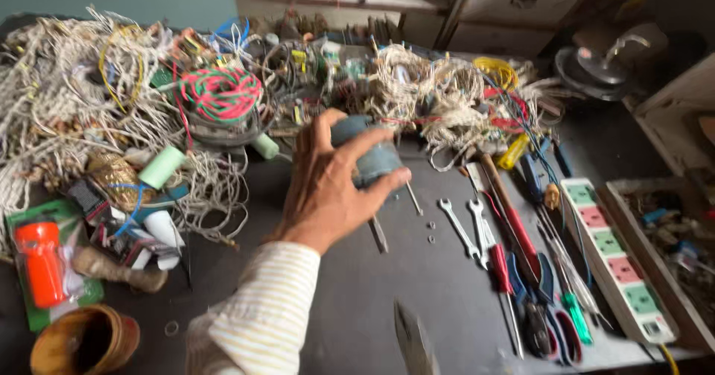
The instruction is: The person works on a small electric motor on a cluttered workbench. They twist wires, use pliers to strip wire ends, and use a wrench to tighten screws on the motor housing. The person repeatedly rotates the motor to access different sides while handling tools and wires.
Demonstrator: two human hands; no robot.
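My left hand (324,189), in a striped cream sleeve, reaches forward over the dark work table (387,285) and is shut on a small blue-grey cylindrical motor (372,159). The fingers wrap over its top and the thumb presses its lower right side. A thin metal shaft (414,198) sticks out below the motor towards the table. My right hand is out of view. A blurred pointed metal piece (413,341) juts up from the bottom edge.
Tangled wire heaps (67,99) and a red-green wire coil (220,92) fill the back. Spanners (465,230), screwdrivers and pliers (532,300) lie to the right, beside a white power strip (618,263). An orange torch (41,263) and a brown cup (86,341) sit left.
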